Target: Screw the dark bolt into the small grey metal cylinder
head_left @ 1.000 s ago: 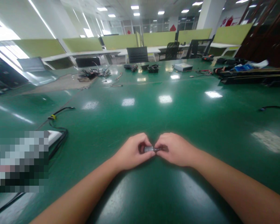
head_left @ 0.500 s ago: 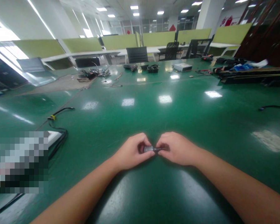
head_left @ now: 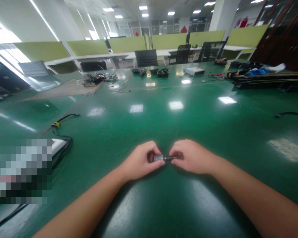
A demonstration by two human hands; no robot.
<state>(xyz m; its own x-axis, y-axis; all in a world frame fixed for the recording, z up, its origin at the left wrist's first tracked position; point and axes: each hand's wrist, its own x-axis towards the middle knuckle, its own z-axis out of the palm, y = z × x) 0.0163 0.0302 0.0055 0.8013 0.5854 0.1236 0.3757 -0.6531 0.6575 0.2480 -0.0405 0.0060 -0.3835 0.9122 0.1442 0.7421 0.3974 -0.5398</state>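
Hands [head_left: 141,162] and [head_left: 192,157] pinching small metal cylinder [head_left: 159,158], green table [head_left: 178,125]

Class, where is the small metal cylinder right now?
The small metal cylinder sits low in the head view's centre, pinched between the left hand and right hand, over the green table.

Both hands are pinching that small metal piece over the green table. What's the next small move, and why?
Probably keep the left hand steady on the silver cylinder and ease the right hand along the thin dark pin. Cylinder and pin lie in one line between the fingertips, low over the table; whether they are joined is too small to tell.
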